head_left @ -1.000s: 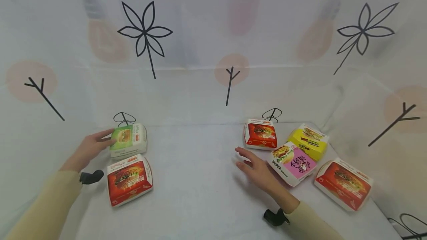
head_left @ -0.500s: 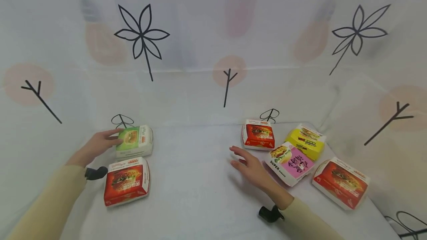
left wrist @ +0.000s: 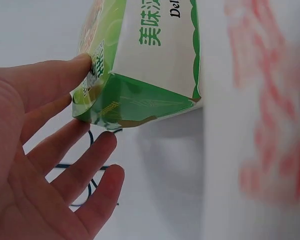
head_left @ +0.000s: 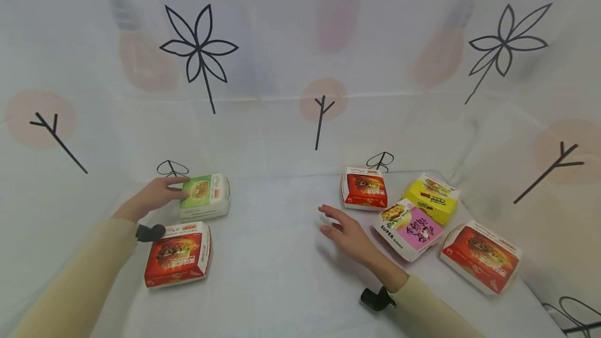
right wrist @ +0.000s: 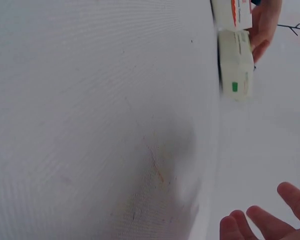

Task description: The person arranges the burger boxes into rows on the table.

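My left hand [head_left: 155, 195] touches the left end of a green-and-white burger box [head_left: 205, 195] at the back left of the table. In the left wrist view, the thumb lies against the green top of this box [left wrist: 155, 50], while the other fingers [left wrist: 87, 170] spread out past its end. Just in front of it is a red burger box [head_left: 178, 254], partly covered by the left wrist camera. My right hand [head_left: 349, 239] hovers over the white table with fingers extended, holding nothing. It is left of a pink burger box [head_left: 413, 228].
Behind the right hand sits a smaller red burger box [head_left: 364, 188]. A yellow burger box [head_left: 432, 197] touches the pink one's back edge. Another red burger box [head_left: 481, 257] lies near the right table edge. A white printed cloth [head_left: 263, 134] hangs at the back.
My left hand and the green burger box have moved right along the back of the table. My right hand has shifted slightly left, still holding nothing.
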The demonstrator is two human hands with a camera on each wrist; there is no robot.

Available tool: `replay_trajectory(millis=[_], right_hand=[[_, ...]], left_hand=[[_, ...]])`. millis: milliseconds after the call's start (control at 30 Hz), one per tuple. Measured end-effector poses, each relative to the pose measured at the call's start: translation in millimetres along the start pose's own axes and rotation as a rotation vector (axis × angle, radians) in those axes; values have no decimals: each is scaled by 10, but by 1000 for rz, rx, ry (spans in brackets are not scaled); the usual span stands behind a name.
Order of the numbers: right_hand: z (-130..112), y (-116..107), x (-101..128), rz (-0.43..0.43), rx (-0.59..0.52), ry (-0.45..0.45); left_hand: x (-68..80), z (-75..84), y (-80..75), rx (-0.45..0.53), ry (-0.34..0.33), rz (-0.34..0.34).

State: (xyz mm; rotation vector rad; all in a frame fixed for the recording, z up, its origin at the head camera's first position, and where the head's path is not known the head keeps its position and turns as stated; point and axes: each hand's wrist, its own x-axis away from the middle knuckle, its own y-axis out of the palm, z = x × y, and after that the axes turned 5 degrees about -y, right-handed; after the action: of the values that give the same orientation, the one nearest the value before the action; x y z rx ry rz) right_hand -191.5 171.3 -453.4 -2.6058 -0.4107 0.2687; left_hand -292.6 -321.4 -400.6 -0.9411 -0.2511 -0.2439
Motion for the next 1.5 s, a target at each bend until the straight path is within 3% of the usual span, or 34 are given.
replay_trajectory(millis=[333,600,867,1167,1500], right_hand=[[-45,43,-74,2,-5,11],[-139,100,-197,-20,-14,-34],[-225,243,-363,-37,-56,-78],[-345,485,-521,-46,-80,-39],[-470,722,-640,-14,-92,40]], left_hand=[[-28,363,177,-49,16,17],[-77,606,342,-34,31,40],[-102,832,501,-15,59,18],[-134,957,642,-17,60,16],[-61,1084,714,-27,82,24]])
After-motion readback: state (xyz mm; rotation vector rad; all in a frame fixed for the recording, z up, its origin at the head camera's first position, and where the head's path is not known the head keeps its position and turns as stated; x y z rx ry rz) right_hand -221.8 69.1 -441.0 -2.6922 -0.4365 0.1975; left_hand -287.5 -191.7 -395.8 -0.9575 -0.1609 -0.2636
